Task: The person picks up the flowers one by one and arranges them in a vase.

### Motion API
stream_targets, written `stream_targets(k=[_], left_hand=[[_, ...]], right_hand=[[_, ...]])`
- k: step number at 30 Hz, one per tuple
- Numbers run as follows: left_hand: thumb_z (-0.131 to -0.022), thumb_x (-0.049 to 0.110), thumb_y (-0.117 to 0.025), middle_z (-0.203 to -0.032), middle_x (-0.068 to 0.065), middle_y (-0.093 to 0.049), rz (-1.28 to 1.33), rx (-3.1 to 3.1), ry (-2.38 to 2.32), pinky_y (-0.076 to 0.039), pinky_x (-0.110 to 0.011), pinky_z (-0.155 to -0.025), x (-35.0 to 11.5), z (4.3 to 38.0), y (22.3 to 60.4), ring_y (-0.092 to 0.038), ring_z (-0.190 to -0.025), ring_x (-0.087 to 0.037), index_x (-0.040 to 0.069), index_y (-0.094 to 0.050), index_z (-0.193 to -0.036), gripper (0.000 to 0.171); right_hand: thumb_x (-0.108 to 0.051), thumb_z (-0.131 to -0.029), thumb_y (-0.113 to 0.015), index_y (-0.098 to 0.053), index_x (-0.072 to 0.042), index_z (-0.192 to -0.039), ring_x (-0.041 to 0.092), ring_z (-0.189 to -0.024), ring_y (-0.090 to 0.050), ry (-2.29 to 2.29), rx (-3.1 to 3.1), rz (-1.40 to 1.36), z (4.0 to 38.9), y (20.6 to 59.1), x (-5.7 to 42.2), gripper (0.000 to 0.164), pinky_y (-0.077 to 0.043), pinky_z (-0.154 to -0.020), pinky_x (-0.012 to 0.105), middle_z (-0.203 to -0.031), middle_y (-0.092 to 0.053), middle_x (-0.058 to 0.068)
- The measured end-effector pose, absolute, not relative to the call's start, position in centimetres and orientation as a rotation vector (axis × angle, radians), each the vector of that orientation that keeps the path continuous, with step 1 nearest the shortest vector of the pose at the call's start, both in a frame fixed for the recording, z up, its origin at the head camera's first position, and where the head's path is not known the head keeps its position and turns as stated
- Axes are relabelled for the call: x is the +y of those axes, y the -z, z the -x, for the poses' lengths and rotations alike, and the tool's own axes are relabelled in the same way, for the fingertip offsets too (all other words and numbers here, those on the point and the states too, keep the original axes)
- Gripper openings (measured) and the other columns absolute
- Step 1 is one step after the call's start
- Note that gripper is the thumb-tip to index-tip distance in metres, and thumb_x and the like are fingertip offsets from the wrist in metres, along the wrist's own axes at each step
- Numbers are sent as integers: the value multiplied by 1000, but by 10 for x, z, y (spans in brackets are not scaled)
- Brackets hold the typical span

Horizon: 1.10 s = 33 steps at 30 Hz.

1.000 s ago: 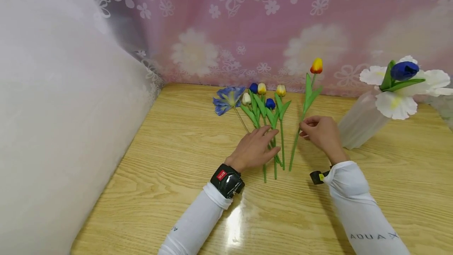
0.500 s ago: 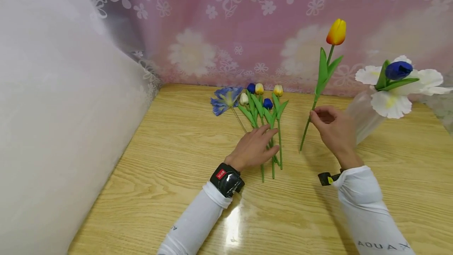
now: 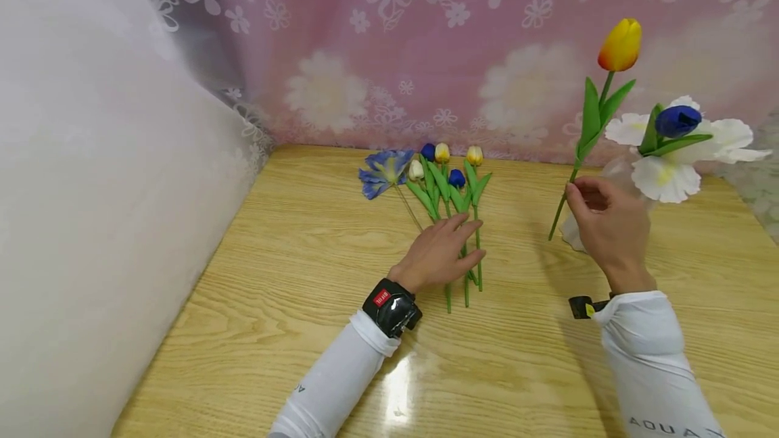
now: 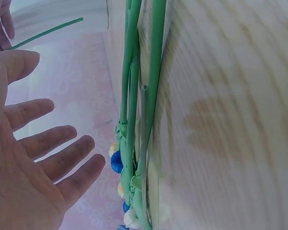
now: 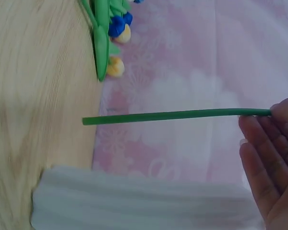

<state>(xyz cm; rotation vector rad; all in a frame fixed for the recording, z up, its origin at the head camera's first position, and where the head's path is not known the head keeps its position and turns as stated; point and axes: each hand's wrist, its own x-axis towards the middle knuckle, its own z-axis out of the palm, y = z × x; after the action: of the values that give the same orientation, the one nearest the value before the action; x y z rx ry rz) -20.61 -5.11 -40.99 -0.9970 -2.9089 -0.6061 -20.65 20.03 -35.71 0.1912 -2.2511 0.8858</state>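
Note:
In the head view, my right hand (image 3: 616,232) pinches the green stem of a yellow-and-orange tulip (image 3: 619,46), held up off the table. Its bare stem end (image 5: 149,116) points away from the fingers in the right wrist view. Behind that hand a white vase (image 3: 573,232), partly hidden, holds a blue tulip (image 3: 678,121) and large white flowers (image 3: 666,179). My left hand (image 3: 439,252) hovers over the stems of several lying tulips (image 3: 477,222), fingers spread. The left wrist view shows a gap between its fingers and those stems (image 4: 156,62).
A blue-violet open flower (image 3: 385,171) lies left of the tulips on the wood-grain table (image 3: 274,303). A pink floral curtain (image 3: 377,46) hangs along the back edge. White sheeting (image 3: 91,174) rises at the left.
My right hand has lifted the yellow-and-orange tulip off the table and carried it right, in front of the vase. The left hand has stayed nearly still over the stems.

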Motion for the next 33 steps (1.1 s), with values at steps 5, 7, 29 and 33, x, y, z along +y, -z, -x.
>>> stream_targets(k=[5, 7, 29, 33], left_hand=[[-100, 44, -46, -149, -10, -35, 1017, -2896, 610, -39, -42, -101, -49, 206, 412, -40, -132, -26, 16, -40, -146, 55], [-100, 44, -46, -149, -10, -36, 1022, -2887, 617, -38, -42, -102, -48, 206, 412, -41, -131, -26, 16, -41, -146, 54], [-99, 44, -46, -149, -11, -35, 1046, -2866, 663, -37, -38, -103, -43, 202, 410, -42, -130, -25, 17, -42, -146, 54], [-100, 43, -46, -149, -10, -36, 1058, -2863, 663, -39, -38, -101, -43, 202, 410, -43, -129, -25, 16, -42, -146, 54]], right_hand=[[-14, -87, -69, -71, 4, -94, -24, -72, -47, -843, -2127, -200, 202, 352, 215, 19, -36, -67, 0, -85, -69, 19], [-15, -86, -68, -71, 5, -93, -23, -73, -48, -830, -2063, -182, 199, 348, 220, 21, -36, -67, 0, -85, -69, 20], [-30, -95, -58, -68, -12, -115, -9, -89, -54, -771, -1846, 152, 170, 301, 256, 28, -40, -87, 12, -100, -60, -24], [-39, -99, -49, -63, -22, -124, -3, -104, -55, -638, -1887, 229, 165, 292, 258, 34, -39, -94, 16, -113, -62, -15]])
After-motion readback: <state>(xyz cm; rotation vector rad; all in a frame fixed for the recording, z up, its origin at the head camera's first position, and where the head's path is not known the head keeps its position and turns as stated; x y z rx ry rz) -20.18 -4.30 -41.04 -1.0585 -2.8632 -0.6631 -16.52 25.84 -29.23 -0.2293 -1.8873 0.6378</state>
